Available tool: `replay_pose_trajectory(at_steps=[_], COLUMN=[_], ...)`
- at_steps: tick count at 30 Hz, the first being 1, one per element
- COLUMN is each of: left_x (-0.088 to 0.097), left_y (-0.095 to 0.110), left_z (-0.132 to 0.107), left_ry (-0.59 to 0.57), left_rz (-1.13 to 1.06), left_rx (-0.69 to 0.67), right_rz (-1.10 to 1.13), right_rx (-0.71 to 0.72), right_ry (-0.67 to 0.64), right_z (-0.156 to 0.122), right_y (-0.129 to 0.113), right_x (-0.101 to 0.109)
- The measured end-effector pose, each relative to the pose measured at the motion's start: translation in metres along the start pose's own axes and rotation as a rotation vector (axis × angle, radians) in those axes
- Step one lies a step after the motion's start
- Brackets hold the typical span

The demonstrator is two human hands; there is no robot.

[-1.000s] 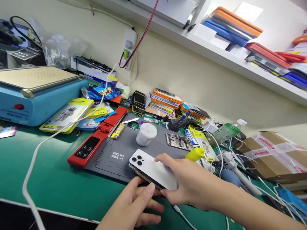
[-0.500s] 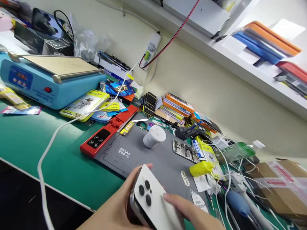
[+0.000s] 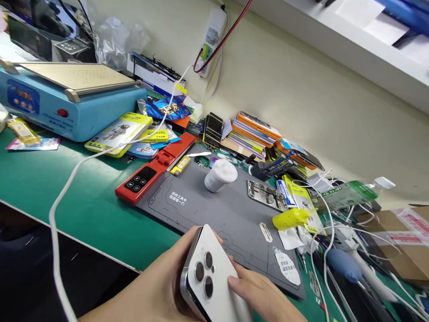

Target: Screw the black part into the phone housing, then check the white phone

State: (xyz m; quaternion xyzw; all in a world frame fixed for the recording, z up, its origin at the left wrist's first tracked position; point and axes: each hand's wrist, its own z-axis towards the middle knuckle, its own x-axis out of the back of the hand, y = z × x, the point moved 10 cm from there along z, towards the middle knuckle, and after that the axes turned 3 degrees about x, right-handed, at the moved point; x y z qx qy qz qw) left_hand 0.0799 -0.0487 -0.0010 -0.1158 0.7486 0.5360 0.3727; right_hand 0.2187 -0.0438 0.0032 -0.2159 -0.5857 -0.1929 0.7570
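— Where's the phone?
— At 6 o'clock, back up, off the mat. The left hand is clamped around its edge; the right hand has fingers pressed on its back.
— Any writing?
— White Chinese characters on the mat; too small to read.

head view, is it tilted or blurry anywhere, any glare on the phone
Head view: the whole scene leans, the green table edge running diagonally; the white phone, held in the left hand with the right hand on its back, looks sharp and evenly lit with no strong glare; the shelf at top right is bright, nearly washed out; the bottom left is in dark shadow.
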Motion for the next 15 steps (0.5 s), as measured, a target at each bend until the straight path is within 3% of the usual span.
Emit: replay_pose_trajectory(at_steps=[11, 15], left_x=[-0.005, -0.007], left_y=[0.002, 0.004], left_z=[0.003, 0.003], left_ry=[0.006, -0.062], left_rz=[0.107, 0.164], left_rx=[-0.015, -0.031], right_rz=[0.050, 0.053], right_rx=[-0.025, -0.015], right_ry=[0.064, 0.104], right_z=[-0.006, 0.004], right_y=[0.004, -0.007], right_x=[0.002, 0.029])
